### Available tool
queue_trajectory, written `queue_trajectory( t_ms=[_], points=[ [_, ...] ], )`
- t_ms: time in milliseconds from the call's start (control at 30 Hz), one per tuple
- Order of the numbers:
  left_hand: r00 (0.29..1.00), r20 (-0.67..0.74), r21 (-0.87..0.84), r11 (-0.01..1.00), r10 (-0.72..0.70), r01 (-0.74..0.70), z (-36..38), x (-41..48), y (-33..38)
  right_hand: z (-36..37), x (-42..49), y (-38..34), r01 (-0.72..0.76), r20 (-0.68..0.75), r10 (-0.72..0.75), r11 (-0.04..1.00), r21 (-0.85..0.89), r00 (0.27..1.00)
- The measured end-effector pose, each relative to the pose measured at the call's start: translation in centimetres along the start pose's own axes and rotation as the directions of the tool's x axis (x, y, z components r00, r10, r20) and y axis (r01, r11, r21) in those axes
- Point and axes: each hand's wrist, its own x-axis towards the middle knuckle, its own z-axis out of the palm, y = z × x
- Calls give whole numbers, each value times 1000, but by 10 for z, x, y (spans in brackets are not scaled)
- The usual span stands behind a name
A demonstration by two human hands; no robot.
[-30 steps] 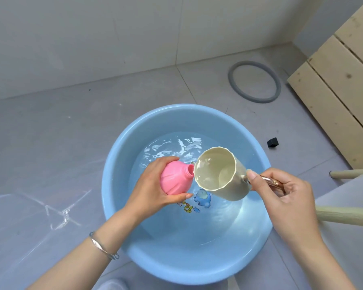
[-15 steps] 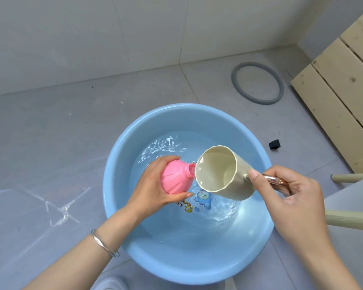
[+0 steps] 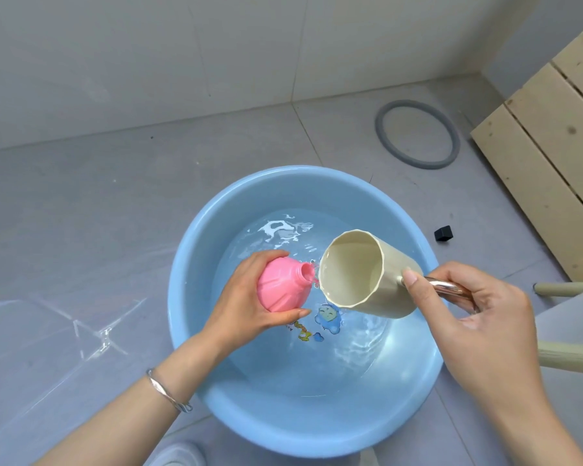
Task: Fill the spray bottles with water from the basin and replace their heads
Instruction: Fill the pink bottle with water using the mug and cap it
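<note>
Left hand (image 3: 249, 304): fingers over the top and thumb underneath, wrapped round the body of the pink bottle (image 3: 283, 284). I hold the bottle over the left half of the basin (image 3: 189, 280), above the water (image 3: 350, 358), tilted so that its neck points right. The neck is open, with no spray head on it. Right hand (image 3: 478, 317): fingers curled round the metal handle (image 3: 448, 287) of the beige cup (image 3: 367, 274), thumb tip pressed on the cup wall. The cup lies tipped over, its mouth towards the bottle and its lower lip just beside the neck; I cannot tell whether they touch. A thin pool of water sits at the cup's lower lip. A cartoon print (image 3: 329, 314) shows on the basin floor below the cup. There is a bracelet (image 3: 169, 391) on my left wrist. On the floor to the far right lie a grey ring (image 3: 418, 134) and a small black block (image 3: 443, 233).
</note>
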Motion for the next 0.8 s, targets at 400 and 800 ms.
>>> queue_trajectory(
  t_ms=[400,800],
  points=[
    [1000,-12,18,1000,23,-23,1,0,-1,0,2,-4,101,-21,-104,988,-115,994],
    [998,-50,89,996,33,-29,2,-2,-5,4,4,-2,191,-9,-197,960,-203,980]
  ],
)
